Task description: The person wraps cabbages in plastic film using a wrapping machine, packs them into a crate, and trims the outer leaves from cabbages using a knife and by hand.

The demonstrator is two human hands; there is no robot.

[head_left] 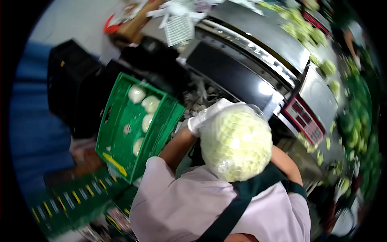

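A large, round, pale green cabbage [237,143] in clear film is held up close to my chest. My left hand [211,115], in a white glove, is wrapped round its upper left side. My right forearm reaches up behind the cabbage on the right, and my right hand is hidden by it. Beyond the cabbage lies the dark, shiny plate of a metal machine [231,72]. To the left stands a green crate [115,135] with several pale round vegetables [150,104] along its right side.
A scale [308,115] with a red display panel stands at the right of the machine. Cabbages and loose leaves [304,32] lie at the upper right. Other people's arms show at the right edge. Black crates [70,80] stand at the left, green crates at the lower left.
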